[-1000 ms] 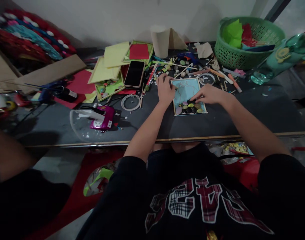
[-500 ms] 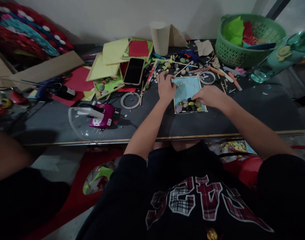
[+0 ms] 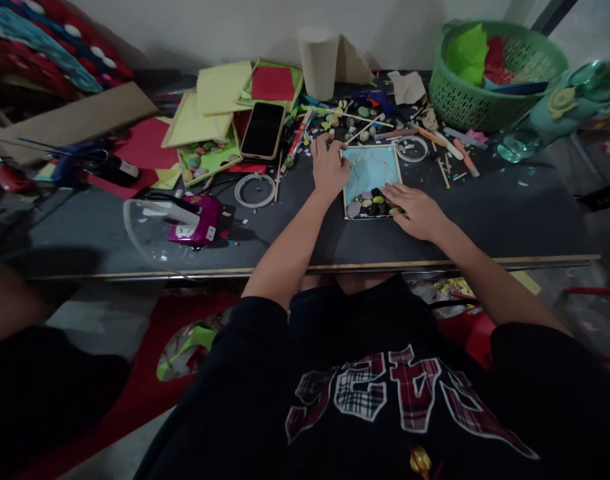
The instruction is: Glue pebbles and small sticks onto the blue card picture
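A small light-blue framed board (image 3: 371,172) lies on the dark table (image 3: 485,220), with painted pebbles (image 3: 371,204) in a row along its near edge. My left hand (image 3: 328,167) rests on the board's left edge, fingers curled against the frame. My right hand (image 3: 415,208) lies at the board's near right corner, fingers bent down onto the pebbles there. Whether those fingers pinch a pebble is hidden.
A phone (image 3: 263,130), yellow and red paper sheets (image 3: 215,100), a paper roll (image 3: 318,61), a green basket (image 3: 489,73), a green bottle (image 3: 559,113), tape rings (image 3: 255,190), a pink device (image 3: 195,223) and scattered sticks and pebbles crowd the table. Another person's arm (image 3: 5,300) shows at left.
My right hand slid from the middle of the pebble row toward the board's near right corner. The left hand stayed on the left edge. The view shifted slightly.
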A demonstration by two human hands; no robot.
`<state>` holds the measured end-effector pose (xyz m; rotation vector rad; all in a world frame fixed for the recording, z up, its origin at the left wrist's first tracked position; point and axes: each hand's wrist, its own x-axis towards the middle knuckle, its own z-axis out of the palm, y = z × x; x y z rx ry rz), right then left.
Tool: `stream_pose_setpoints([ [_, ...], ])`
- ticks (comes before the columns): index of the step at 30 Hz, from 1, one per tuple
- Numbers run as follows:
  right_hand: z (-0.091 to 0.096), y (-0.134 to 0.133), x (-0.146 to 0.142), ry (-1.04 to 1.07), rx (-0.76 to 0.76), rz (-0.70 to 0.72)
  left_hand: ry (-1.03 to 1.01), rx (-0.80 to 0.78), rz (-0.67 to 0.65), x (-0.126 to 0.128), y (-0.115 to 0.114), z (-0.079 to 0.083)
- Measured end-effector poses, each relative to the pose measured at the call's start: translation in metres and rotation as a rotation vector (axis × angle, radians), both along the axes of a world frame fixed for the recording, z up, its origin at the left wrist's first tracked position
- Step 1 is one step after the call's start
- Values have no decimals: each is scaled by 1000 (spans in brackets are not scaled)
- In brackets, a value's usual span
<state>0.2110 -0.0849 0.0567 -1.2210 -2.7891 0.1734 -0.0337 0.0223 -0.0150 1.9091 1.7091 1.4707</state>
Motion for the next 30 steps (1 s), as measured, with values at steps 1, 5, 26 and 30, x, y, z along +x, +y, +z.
stream_pose_setpoints([
  [1,0,-1,-1,-3,2,2,25,-8,18,0,-1,1],
  [5,7,2,-5,6,15,-20,68,-93,49,-1,-5,7],
  [26,-1,88,-74,77,-214,-320,196,-237,110,2,-15,12],
  [30,7,83,-81,150,-64,-365,183,-229,117,2,-14,11],
])
